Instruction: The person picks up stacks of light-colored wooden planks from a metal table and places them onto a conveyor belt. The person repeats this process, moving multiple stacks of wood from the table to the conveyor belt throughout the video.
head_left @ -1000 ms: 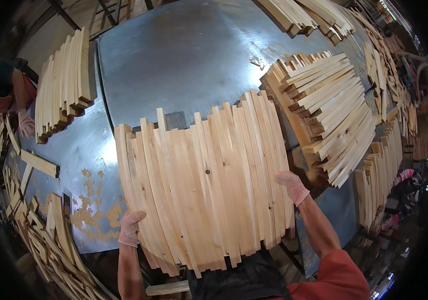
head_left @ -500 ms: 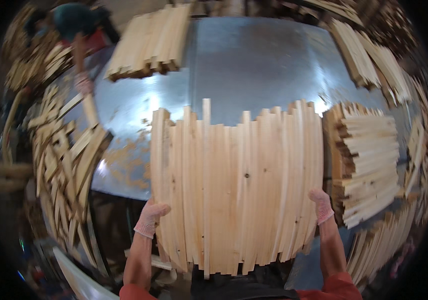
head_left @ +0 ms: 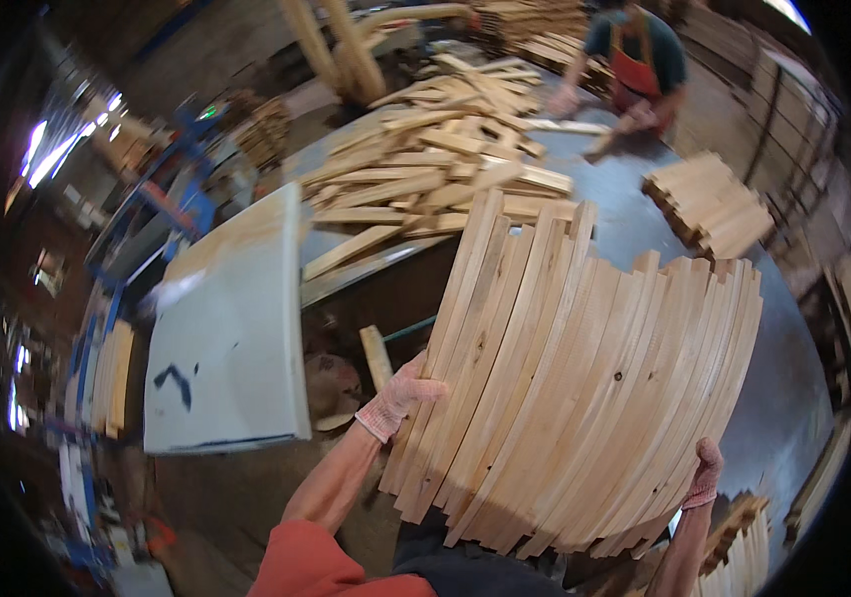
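Note:
A wide row of pale wooden strips (head_left: 584, 378), lying side by side with uneven ends, is squeezed between my two hands. My left hand (head_left: 406, 396), in a pinkish knit glove, presses on the row's left edge with its thumb over the top. On the right edge my right hand (head_left: 705, 472), gloved the same way, grips the outermost strip. The fingers of both hands are hidden below the wood. The row is held in front of my body, its far end over the metal table (head_left: 778, 348).
Loose strips lie in a jumbled pile (head_left: 425, 164) on the table. A co-worker (head_left: 634, 70) in a red apron handles strips beyond. A short stack (head_left: 709, 204) stands at the far right. To the left is a pale slanted panel (head_left: 231, 328); another stack (head_left: 739, 547) is at lower right.
My view has swung left, bringing the pale panel and co-worker further in. The row of strips has turned with me, away from its earlier place over the table's near edge, still between both hands.

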`<state>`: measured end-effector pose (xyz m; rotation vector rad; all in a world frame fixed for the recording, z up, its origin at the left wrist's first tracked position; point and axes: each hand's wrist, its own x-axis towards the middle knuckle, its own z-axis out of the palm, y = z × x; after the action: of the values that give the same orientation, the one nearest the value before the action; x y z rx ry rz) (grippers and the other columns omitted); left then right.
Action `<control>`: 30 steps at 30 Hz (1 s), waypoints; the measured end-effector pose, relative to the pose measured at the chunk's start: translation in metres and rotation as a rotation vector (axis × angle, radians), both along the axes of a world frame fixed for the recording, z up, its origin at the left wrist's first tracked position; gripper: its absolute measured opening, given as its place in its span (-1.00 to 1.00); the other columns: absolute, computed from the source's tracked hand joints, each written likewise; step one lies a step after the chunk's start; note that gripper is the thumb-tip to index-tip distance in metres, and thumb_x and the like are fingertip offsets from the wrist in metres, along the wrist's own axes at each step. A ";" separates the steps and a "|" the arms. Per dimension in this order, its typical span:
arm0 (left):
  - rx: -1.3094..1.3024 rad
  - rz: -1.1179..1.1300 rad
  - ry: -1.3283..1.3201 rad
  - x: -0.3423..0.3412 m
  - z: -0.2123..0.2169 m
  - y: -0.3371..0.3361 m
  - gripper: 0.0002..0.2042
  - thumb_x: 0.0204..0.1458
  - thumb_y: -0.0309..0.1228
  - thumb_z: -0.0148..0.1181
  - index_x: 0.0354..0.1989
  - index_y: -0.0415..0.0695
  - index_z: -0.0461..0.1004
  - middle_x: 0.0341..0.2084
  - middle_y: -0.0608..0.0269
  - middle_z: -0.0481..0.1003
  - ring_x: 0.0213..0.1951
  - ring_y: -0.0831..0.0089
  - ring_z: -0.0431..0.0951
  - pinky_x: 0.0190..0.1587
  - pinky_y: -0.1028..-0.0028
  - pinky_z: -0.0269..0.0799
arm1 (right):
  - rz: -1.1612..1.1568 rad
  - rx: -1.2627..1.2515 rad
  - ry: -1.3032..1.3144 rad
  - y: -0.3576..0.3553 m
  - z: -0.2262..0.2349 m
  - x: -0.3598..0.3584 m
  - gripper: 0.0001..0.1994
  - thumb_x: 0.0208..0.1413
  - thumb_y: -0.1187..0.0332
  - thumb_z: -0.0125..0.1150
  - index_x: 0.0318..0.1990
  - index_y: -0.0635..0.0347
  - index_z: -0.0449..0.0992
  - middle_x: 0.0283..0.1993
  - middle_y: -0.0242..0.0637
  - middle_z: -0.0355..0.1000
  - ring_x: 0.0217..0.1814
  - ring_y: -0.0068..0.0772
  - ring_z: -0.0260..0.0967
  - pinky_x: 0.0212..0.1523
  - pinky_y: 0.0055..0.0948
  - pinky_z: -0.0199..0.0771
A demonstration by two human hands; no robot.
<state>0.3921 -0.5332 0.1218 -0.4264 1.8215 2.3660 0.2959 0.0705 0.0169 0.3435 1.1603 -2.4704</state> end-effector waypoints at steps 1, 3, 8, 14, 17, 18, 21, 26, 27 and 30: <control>-0.015 0.036 0.037 0.025 0.005 -0.019 -0.20 0.01 -0.32 0.44 0.50 -0.20 0.32 0.13 0.32 0.56 0.04 0.55 0.56 0.10 0.50 0.51 | 0.013 0.066 0.047 -0.030 0.019 -0.005 -0.48 0.01 0.19 0.43 0.10 0.25 0.51 0.11 -0.15 0.59 0.11 -0.04 0.62 0.21 0.03 0.69; -0.117 0.103 0.020 0.076 0.015 -0.070 -0.18 -0.01 -0.30 0.44 0.49 -0.24 0.30 0.14 0.25 0.56 0.06 0.46 0.59 0.15 0.41 0.54 | 0.187 -0.010 0.075 -0.102 0.048 -0.007 -0.20 -0.01 0.13 0.52 0.36 0.32 0.35 0.21 -0.04 0.56 0.18 0.04 0.60 0.23 0.05 0.69; 0.139 0.457 0.092 0.215 -0.007 -0.157 -0.27 -0.03 -0.36 0.36 0.40 -0.27 0.36 -0.04 0.22 0.61 -0.08 0.40 0.66 -0.06 0.41 0.63 | 0.415 -0.050 0.190 -0.283 0.068 -0.002 -0.02 -0.06 0.07 0.60 0.46 0.43 0.27 0.26 0.06 0.54 0.15 0.10 0.63 0.10 0.09 0.77; 0.224 0.632 0.168 0.432 -0.049 -0.295 -0.42 0.11 -0.53 0.31 0.37 -0.16 0.43 -0.29 0.40 0.57 -0.34 0.63 0.54 -0.27 0.59 0.49 | 0.800 -0.039 0.110 -0.506 0.099 0.096 -0.12 -0.08 0.17 0.52 0.42 0.40 0.34 0.19 0.05 0.58 0.11 0.11 0.64 0.12 0.08 0.75; 0.192 0.757 0.123 0.525 -0.073 -0.332 -0.42 0.08 -0.42 0.40 0.34 -0.17 0.47 -0.29 0.43 0.56 -0.34 0.68 0.52 -0.27 0.63 0.48 | 0.885 0.003 0.112 -0.592 0.104 0.156 -0.23 -0.04 0.19 0.49 0.34 0.41 0.46 0.13 0.04 0.63 0.07 0.07 0.66 0.14 -0.01 0.74; 0.162 0.827 0.029 0.547 -0.077 -0.344 -0.41 0.07 -0.40 0.42 0.33 -0.18 0.47 -0.29 0.43 0.56 -0.34 0.68 0.51 -0.27 0.63 0.48 | 0.910 -0.028 0.005 -0.620 0.103 0.165 -0.24 -0.04 0.24 0.50 0.33 0.46 0.44 0.12 0.04 0.62 0.08 0.01 0.66 0.12 -0.01 0.75; 0.187 0.936 0.029 0.608 -0.071 -0.368 -0.37 0.02 -0.33 0.45 0.31 -0.23 0.48 -0.12 0.27 0.60 -0.16 0.47 0.64 -0.08 0.42 0.64 | 1.046 -0.004 -0.048 -0.692 0.089 0.193 -0.30 -0.01 0.25 0.50 0.30 0.41 0.48 0.06 -0.01 0.65 0.02 -0.03 0.68 0.07 -0.01 0.77; 0.282 0.978 -0.097 0.656 -0.053 -0.416 -0.34 0.01 -0.30 0.44 0.32 -0.28 0.46 0.05 0.05 0.60 0.01 0.24 0.68 0.10 0.23 0.66 | 1.072 0.306 0.115 -0.813 0.022 0.201 -0.66 0.13 0.43 0.37 0.04 0.39 0.58 -0.12 -0.11 0.61 -0.15 -0.16 0.61 -0.06 -0.19 0.70; 0.334 0.973 -0.103 0.661 -0.050 -0.428 -0.34 0.01 -0.30 0.44 0.32 -0.29 0.46 0.06 0.03 0.60 0.01 0.22 0.68 0.10 0.22 0.66 | 1.090 0.270 0.205 -0.836 0.008 0.201 -0.71 0.15 0.45 0.35 0.01 0.39 0.59 -0.14 -0.11 0.61 -0.17 -0.17 0.59 -0.06 -0.23 0.67; 0.264 1.026 -0.149 0.674 -0.041 -0.469 -0.30 0.07 -0.26 0.44 0.37 -0.31 0.37 0.12 -0.03 0.58 0.04 0.20 0.68 0.11 0.21 0.66 | 1.131 0.206 0.143 -0.877 -0.011 0.198 -0.84 0.20 0.47 0.32 -0.14 0.39 0.65 -0.20 -0.18 0.60 -0.18 -0.23 0.54 0.00 -0.30 0.56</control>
<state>1.0660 -1.0026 0.0805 -1.7745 1.3255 2.9452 0.4941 -0.8068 0.0058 -0.3706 1.1868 -1.3980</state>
